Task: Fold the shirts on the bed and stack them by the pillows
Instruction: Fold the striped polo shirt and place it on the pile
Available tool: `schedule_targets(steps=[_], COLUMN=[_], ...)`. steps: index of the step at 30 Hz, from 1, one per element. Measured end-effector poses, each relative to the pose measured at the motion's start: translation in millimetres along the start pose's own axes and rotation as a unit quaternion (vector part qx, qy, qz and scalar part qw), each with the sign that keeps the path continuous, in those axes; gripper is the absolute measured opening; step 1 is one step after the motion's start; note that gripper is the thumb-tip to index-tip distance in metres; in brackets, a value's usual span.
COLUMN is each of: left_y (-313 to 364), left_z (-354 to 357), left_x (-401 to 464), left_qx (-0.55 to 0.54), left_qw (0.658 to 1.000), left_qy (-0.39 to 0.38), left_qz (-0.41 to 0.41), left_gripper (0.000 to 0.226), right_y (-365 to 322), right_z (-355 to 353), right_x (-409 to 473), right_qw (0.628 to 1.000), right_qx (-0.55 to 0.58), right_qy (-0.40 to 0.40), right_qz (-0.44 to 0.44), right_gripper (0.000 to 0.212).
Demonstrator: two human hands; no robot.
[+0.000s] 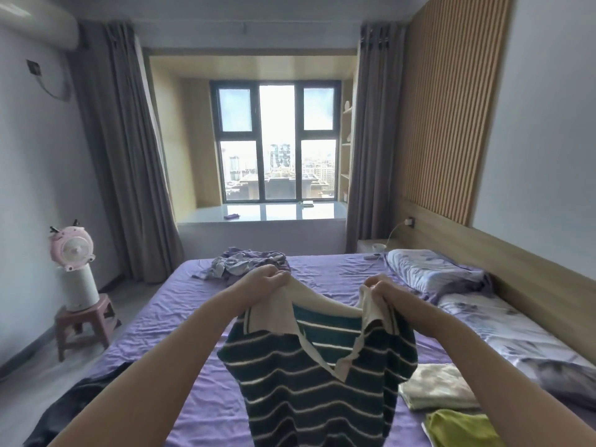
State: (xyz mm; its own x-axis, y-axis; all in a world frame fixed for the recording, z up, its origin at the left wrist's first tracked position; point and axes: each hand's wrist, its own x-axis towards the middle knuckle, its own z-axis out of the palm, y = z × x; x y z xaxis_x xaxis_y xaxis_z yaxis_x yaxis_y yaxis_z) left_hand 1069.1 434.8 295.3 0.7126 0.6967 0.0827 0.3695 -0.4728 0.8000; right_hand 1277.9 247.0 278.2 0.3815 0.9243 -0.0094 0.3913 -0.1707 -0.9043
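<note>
Both arms extend forward above the bed (200, 317). Left hand (264, 280) and right hand (382, 290) each pinch the cream collar of a dark striped shirt (309, 382), holding it up, body hanging toward the purple sheet.

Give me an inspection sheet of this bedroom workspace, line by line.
Surface: purple bedsheet, wrinkled.
Job's things: dark green knit shirt with cream stripes and collar, held up above the bed by its collar; folded cream towel-like cloth and folded yellow-green cloth lying at the bed's right side; floral pillows along the headboard.
Clutter: crumpled grey-lilac clothes heap at the far end; dark garment at the near left edge.
Grippers: left hand and right hand each pinch the collar.
Cables: white charger cable from a headboard socket.
Surroundings: pink fan on a pink stool; window with grey curtains.
</note>
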Motion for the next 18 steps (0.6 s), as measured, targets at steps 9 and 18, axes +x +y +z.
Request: schedule_targets(steps=[9,18], left_y=[5,15], left_z=[-21,-47], left_x=[-3,-5], left_qx=[0.094,0.004], left_qw=[0.995,0.998], left_qy=[0.044,-0.067], left_qz=[0.016,-0.016], left_gripper=[0.027,0.030], right_y=[1,-7], right_z=[-23,-12], right_x=[-8,11], right_qw=[0.995,0.994], right_qx=[-0.017,-0.096], right_qy=[-0.096,-0.002], right_qz=[-0.033,-0.055], right_gripper=[0.026,0.028])
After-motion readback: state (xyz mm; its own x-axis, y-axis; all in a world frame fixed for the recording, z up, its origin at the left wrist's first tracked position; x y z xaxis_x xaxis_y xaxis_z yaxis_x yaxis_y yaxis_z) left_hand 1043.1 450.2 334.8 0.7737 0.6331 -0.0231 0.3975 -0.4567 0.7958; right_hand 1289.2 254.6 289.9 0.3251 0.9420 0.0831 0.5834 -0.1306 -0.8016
